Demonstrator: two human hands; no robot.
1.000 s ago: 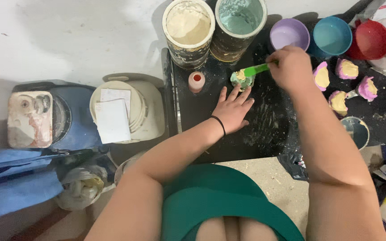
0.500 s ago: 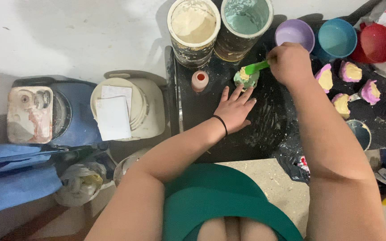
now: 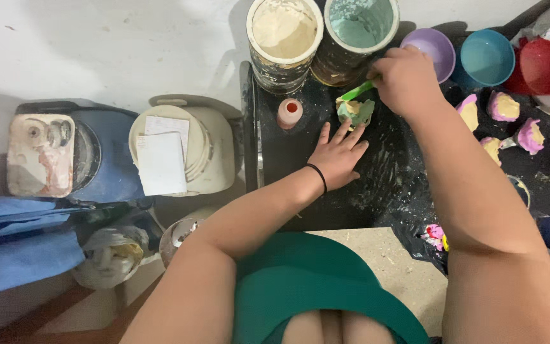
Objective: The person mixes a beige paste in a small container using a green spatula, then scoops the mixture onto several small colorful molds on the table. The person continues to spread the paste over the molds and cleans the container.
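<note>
Right hand: the right hand [image 3: 407, 78] is closed around a green stick tool [image 3: 358, 91]. Only a short bit of the tool pokes out of the fist.

Left hand: the left hand [image 3: 338, 155] lies flat and open on the black tray [image 3: 275, 172]. It grips nothing. Its fingertips [image 3: 350, 130] touch the near side of the little mould, to keep it from sliding.

Little mould: the small green mould [image 3: 355, 111] sits on the black tray, between the two hands. It is at 12 o'clock from the left hand and at 8 o'clock from the right hand. It has pale cream stuff inside.

What changed: a second ago the tool lay a bit flatter and the fist sat more off to the side. Now the fist is closer, and the tool tip is right at the mould's top edge. I think the person is working the cream stuff inside the mould, and is not done.

Which way the tool points: its long line runs from 2 o'clock down to 8 o'clock, tip down at the mould.

Close by: a small pink pot [image 3: 289, 113] stands at 9 o'clock from the mould.

Farther out: a cream bucket [image 3: 284, 28] and a teal bucket [image 3: 359, 22] stand at 12 o'clock. A purple bowl [image 3: 429, 48] is at 2 o'clock, and filled pink moulds [image 3: 503, 107] lie at 3 o'clock.
</note>
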